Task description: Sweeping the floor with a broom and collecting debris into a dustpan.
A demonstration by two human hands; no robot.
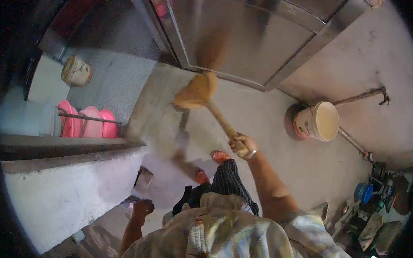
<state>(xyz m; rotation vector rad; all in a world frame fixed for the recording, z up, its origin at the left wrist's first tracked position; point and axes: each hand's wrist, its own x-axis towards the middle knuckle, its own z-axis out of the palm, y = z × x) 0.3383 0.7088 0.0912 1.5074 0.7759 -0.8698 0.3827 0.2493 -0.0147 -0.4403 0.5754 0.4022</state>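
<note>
My right hand (243, 144), with a pale bangle at the wrist, grips the handle end of a yellowish broom (221, 119). The broom slants away from me, and its blurred, fan-shaped head (198, 90) is over the floor just short of a metal-framed door (244, 37). Down at my left side, my left hand (143, 207) hangs beside the white low wall. Its fingers look curled, but a grip on anything cannot be made out. My feet in reddish footwear (221, 156) stand on the bare floor (280, 167) between my hands.
A white bucket (325, 121) stands at right by the wall pipe (354, 140). Tools and a blue round object (363, 192) clutter the lower right. On the left ledge (89, 148), pink plates (107, 123) sit in a rack; a lidded tub (76, 71) is behind.
</note>
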